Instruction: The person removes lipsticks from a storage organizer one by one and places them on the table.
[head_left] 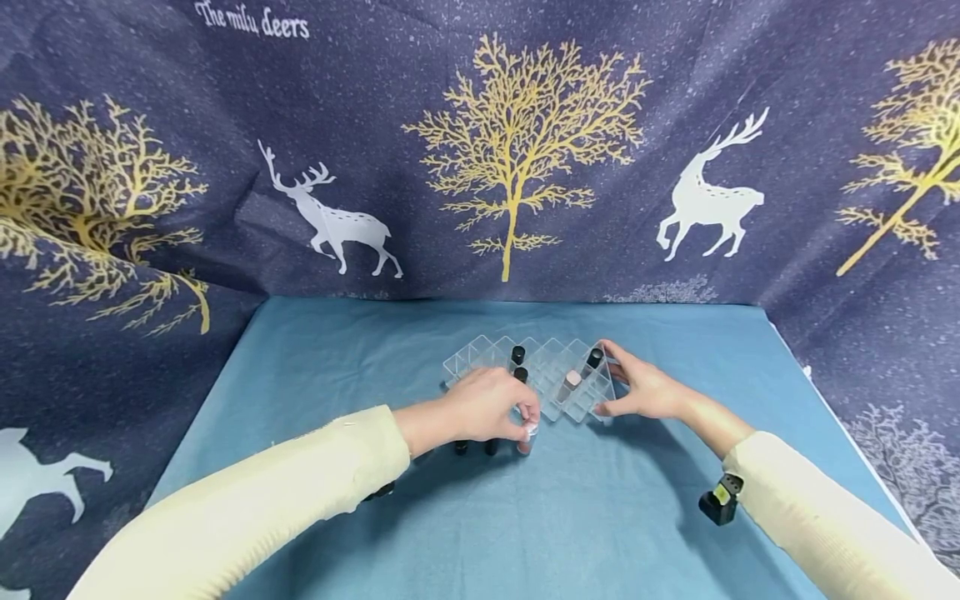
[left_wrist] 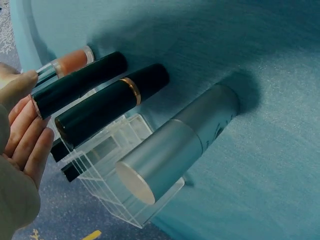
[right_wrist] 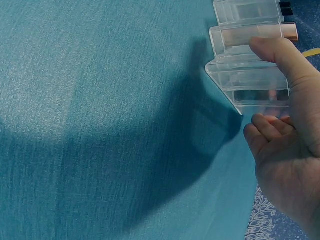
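Observation:
My left hand pinches the top of a small lipstick tube with a pale cap and pinkish base, upright in front of the clear lipstick organizer. In the left wrist view, two black lipstick tubes and a larger silvery tube stand beside this hand. At the organizer's right end, my right hand holds the corner, thumb in front and fingers around the side. Inside the organizer are black-capped tubes and a pink-capped tube. The left forearm hides the silvery tube from the head view.
A blue cloth covers the table. Behind it hangs a dark blue fabric printed with trees and deer. A black wrist camera sits under the right sleeve.

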